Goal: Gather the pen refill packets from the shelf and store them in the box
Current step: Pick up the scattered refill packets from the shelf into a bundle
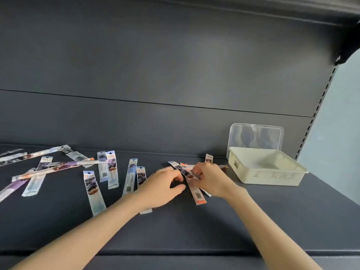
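On the dark shelf (253, 221), loose refill packets (93, 191) scattered far left to centre; left hand (163, 184) half-curled, fingertips on an orange-ended packet (195, 191); right hand (209, 179) pinching that same small pile; box (266, 178) just right, open, clear lid (255, 138) propped behind

Shop or stockroom indicated. Dark metal gondola shelf (194, 227) seen, plain back panel (155, 65) behind. Slotted upright (319, 106) for adjustable brackets noted at 2 o'clock; upper shelf edge (272, 14) at 1 o'clock. Retail-packed pen refill packets (93, 191) with hang holes and barcodes scattered at 9 to 11 o'clock. Pale wall (342, 123) seen at 3 o'clock.
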Motion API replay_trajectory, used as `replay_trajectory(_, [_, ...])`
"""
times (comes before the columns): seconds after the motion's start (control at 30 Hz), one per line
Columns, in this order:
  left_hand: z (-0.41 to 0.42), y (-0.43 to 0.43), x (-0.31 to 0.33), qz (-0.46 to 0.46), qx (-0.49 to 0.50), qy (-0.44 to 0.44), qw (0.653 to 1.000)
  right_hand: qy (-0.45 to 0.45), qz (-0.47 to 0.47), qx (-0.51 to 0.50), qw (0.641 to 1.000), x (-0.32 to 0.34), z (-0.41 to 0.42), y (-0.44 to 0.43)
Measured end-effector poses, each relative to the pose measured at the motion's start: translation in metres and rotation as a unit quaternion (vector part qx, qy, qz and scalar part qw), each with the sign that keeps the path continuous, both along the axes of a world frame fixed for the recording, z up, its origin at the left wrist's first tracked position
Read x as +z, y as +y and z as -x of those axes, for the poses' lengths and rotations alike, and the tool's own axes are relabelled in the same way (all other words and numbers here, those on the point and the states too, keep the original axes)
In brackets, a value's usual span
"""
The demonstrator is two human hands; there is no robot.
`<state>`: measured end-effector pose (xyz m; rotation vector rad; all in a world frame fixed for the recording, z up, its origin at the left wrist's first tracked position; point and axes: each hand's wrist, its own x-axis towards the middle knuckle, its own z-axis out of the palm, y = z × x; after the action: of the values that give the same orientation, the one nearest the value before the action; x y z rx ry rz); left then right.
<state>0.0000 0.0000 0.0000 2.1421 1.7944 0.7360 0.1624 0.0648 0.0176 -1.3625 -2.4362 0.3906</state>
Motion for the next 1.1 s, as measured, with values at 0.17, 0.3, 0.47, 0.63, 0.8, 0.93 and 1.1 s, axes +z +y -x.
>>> replay_trajectory(0.17, [-0.005,0.021,0.000,0.015,-0.002,0.120,0.993,-0.048,0.048,-0.027,0.997,0.002,0.011,0.022])
replay_trajectory(0.3, [-0.021,0.030,-0.006,0.002,0.045,0.130,0.990,0.036,0.089,-0.080,0.992,0.001,0.013,0.033])
replay_trajectory(0.47, [-0.020,0.035,-0.014,-0.005,0.037,0.148,0.988,0.199,0.185,-0.129,0.954,0.008,0.004,0.043])
replay_trajectory(0.63, [0.008,0.037,-0.003,0.050,0.030,0.101,0.993,0.326,0.263,-0.126,0.899,0.010,-0.001,0.044])
replay_trajectory(0.8, [0.029,0.043,0.003,0.049,0.083,-0.056,0.994,0.373,0.268,-0.099,0.883,0.001,0.005,0.033])
replay_trajectory(0.93, [0.017,0.037,0.009,-0.010,0.067,-0.253,0.965,0.406,0.274,-0.091,0.867,-0.002,0.007,0.022])
replay_trajectory(1.1, [-0.015,0.030,0.009,0.013,-0.053,-0.311,0.949,0.490,0.248,-0.106,0.829,0.006,0.003,0.030])
